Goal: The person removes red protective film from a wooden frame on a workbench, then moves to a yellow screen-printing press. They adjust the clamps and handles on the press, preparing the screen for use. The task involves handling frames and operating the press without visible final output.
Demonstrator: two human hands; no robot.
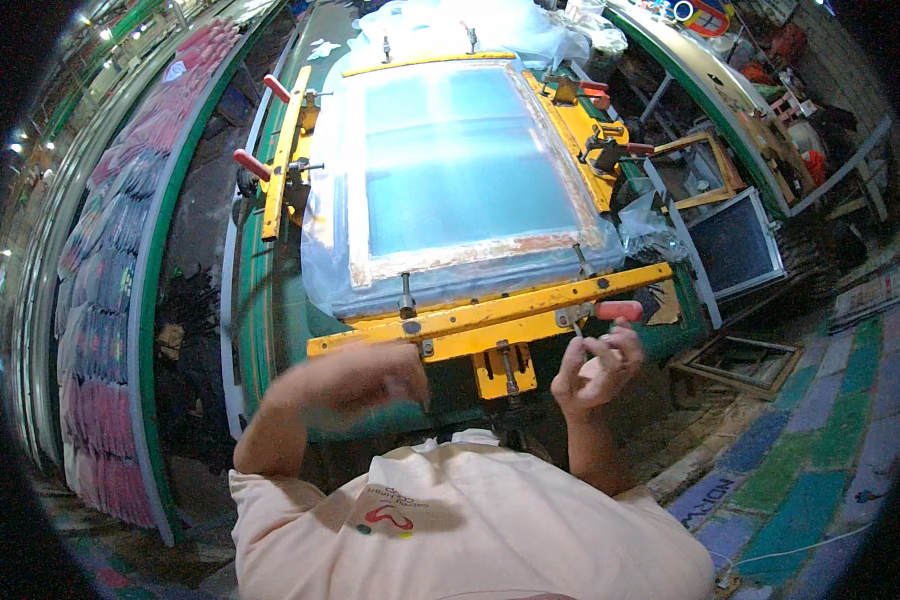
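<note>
A screen-printing frame (368,270) with worn pale edges and a blue-green mesh lies on clear plastic sheeting (322,262). In front of it runs a yellow metal clamp bar (490,312), fitted with upright bolts and a red-handled toggle clamp (618,310). My right hand (600,368) is closed at the bar's right part, its fingertips on a short metal bolt (578,328) just below the red handle. Smeared by motion, my left hand (380,380) is beside the bar's left part; its fingers cannot be made out, nor whether it touches the metal.
Yellow clamp bars (286,160) with red handles flank the frame. On the left, a long table carries rows of pink and dark fabric pieces (110,280). Several smaller frames (738,245) lean or lie at the right, near a painted brick-patterned floor (770,500).
</note>
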